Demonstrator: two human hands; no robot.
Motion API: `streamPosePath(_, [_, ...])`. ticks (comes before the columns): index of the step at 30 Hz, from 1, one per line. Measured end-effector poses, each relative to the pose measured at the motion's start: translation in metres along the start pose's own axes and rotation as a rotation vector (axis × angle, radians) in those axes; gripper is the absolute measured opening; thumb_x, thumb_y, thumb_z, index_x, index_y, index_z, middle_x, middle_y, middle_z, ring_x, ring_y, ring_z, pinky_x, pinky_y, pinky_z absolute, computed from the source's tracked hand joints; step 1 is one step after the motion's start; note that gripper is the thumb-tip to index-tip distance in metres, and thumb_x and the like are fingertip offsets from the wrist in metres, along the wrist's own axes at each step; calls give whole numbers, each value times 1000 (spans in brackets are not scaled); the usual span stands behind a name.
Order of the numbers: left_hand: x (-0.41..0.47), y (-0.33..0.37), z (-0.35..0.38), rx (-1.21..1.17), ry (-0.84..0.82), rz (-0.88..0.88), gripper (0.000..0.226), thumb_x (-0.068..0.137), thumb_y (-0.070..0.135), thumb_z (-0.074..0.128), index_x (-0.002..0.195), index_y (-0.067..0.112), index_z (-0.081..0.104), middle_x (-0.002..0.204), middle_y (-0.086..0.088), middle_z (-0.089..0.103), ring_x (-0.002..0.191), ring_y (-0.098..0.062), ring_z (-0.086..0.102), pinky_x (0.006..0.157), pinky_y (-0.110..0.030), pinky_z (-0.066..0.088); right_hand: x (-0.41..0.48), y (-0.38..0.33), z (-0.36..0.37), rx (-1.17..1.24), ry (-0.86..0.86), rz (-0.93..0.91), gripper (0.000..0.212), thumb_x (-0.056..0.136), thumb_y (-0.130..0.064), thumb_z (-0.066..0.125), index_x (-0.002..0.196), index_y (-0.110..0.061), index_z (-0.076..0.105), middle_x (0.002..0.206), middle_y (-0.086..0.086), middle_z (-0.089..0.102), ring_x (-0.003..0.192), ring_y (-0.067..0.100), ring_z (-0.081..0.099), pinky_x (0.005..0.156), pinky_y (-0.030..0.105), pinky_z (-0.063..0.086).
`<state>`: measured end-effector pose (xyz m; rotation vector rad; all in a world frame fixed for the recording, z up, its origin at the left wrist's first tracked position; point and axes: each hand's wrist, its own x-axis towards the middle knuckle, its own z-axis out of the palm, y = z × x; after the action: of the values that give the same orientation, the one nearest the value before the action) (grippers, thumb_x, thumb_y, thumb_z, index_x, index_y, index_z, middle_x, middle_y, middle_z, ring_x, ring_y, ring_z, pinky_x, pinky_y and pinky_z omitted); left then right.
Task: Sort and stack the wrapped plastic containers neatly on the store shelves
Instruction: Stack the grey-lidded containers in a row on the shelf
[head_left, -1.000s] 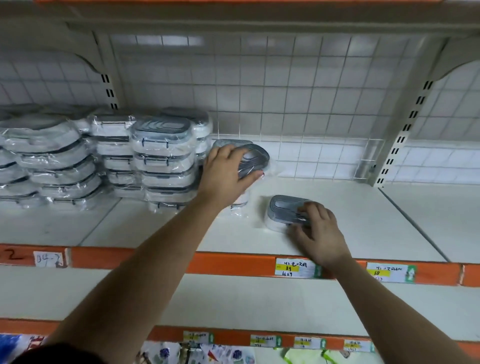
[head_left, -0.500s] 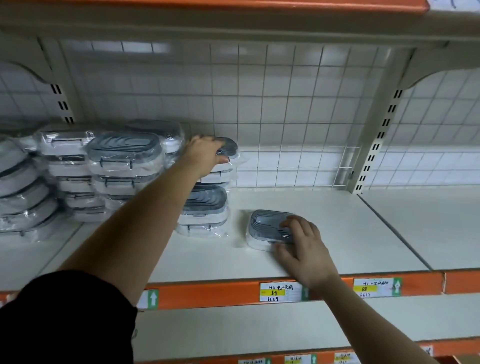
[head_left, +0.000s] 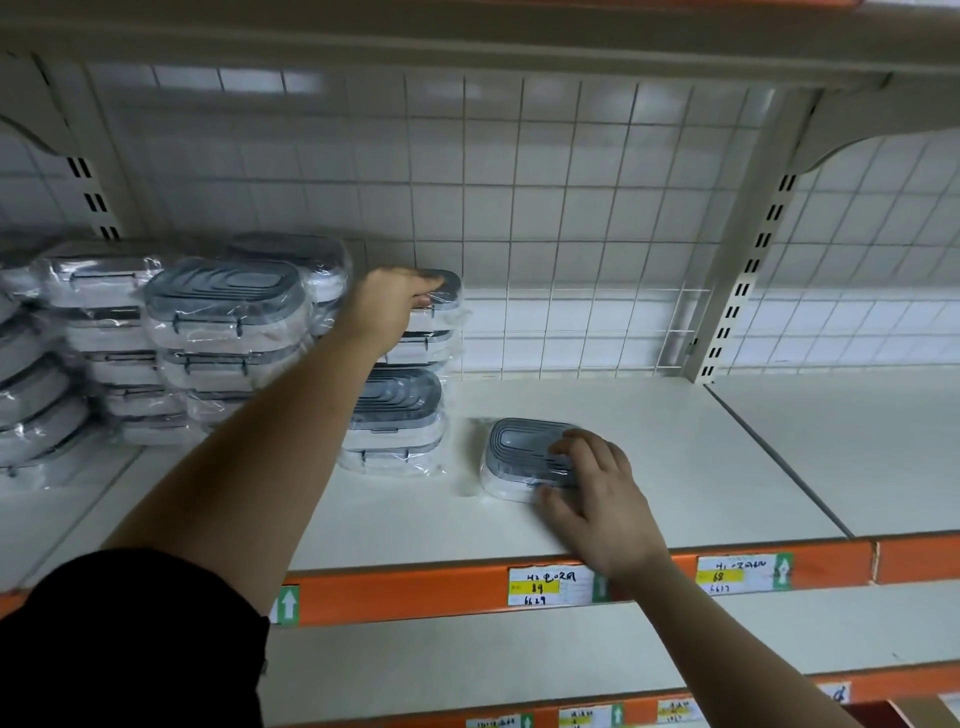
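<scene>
Top container (head_left: 444, 285): it's landed! A second ago it was in the air above the low front pile; now it caps the rear stack (head_left: 427, 347), close against the wire grid (head_left: 571, 208).
Left hand (head_left: 392, 307): stretched far back, fingers laid over the grey lid, thumb against the near side, keeping a light hold on the top container as it settles.
Lone container (head_left: 522, 451): flat on the shelf (head_left: 675, 441), just right of the front stack (head_left: 397, 418), in the same spot as before.
Right hand (head_left: 597, 501): hasn't budged. Fingers are spread and curled over the lone container's near end, thumb tucked at its front edge.
What that means: one more box is filed, and the lone one looks next in line, probably for the front stack, which sits lower than the rear.
Tall stacks (head_left: 223, 317): full columns on the left, leaning slightly.
Materials: rounded oblong tubs with pale bodies and ridged grey lids, each in loose, glossy clear film that crinkles and likely slides.
Shelf front: orange edge strip (head_left: 415, 592) with handwritten price tags (head_left: 550, 584).
</scene>
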<state>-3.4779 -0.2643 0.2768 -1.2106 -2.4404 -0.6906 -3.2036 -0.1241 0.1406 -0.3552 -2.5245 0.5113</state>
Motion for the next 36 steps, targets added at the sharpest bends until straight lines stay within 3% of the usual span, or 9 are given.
streamPosePath(5, [-1, 2, 5, 95, 40, -88, 38, 100, 7, 52, 137, 17, 59, 132, -13, 59, 111, -28, 60, 91, -29, 48, 1, -1, 0, 9, 12, 8, 52, 83, -54, 43, 121, -19, 54, 135, -4, 49, 127, 22, 37, 99, 35, 41])
streamPosePath(8, [-7, 14, 6, 129, 49, -145, 35, 101, 11, 48, 135, 5, 54, 127, -8, 54, 106, -27, 53, 71, -9, 40, 2, 2, 3, 25, -1, 33, 52, 82, -57, 45, 117, -20, 53, 139, -2, 48, 131, 26, 37, 105, 37, 38])
streamPosePath(9, [-11, 17, 7, 140, 71, -130, 38, 99, 4, 46, 137, 4, 50, 131, -13, 50, 111, -29, 51, 76, -9, 41, 3, 3, 4, 35, -9, 42, 52, 81, -59, 46, 115, -20, 53, 141, -1, 47, 133, 27, 36, 107, 38, 37])
streamPosePath(12, [-33, 25, 7, 199, 116, -99, 70, 86, -15, 44, 149, 12, 37, 138, -17, 41, 123, -37, 43, 101, -44, 43, 4, 5, 4, 63, -34, 63, 55, 80, -61, 45, 114, -18, 54, 143, 2, 46, 131, 28, 38, 105, 37, 37])
streamPosePath(14, [-52, 28, 6, 168, 151, -89, 73, 84, -15, 50, 150, 12, 36, 140, -15, 41, 123, -36, 44, 102, -49, 43, 5, 4, 3, 62, -28, 73, 55, 80, -59, 45, 113, -16, 54, 138, 1, 48, 123, 29, 43, 98, 38, 41])
streamPosePath(18, [-114, 29, 10, 109, 267, 32, 37, 94, 20, 46, 124, 8, 63, 117, -13, 59, 100, -37, 60, 88, -47, 51, 3, 3, 2, 43, 16, 65, 38, 86, -43, 67, 109, -15, 55, 122, 0, 51, 107, 32, 45, 87, 38, 39])
streamPosePath(28, [-235, -10, 15, 206, 234, -33, 32, 89, 35, 46, 81, 14, 67, 80, -1, 65, 78, -26, 61, 70, -34, 49, 15, -25, -7, 170, 284, -19, 48, 87, -48, 52, 118, -11, 57, 122, 5, 54, 111, 31, 48, 93, 24, 27])
streamPosePath(32, [-241, -12, 22, 151, 232, -70, 32, 90, 33, 44, 77, 12, 63, 74, -3, 61, 74, -26, 56, 68, -33, 45, 40, -58, -1, 268, 297, -103, 46, 89, -46, 56, 118, -12, 58, 123, 4, 51, 113, 25, 45, 97, 44, 42])
streamPosePath(36, [-243, -13, 24, 129, 321, -36, 26, 89, 25, 46, 74, 10, 61, 70, -4, 57, 70, -24, 52, 67, -32, 41, 67, -84, 15, 260, 208, -200, 44, 90, -48, 56, 117, -13, 60, 123, 3, 50, 113, 27, 45, 91, 48, 48])
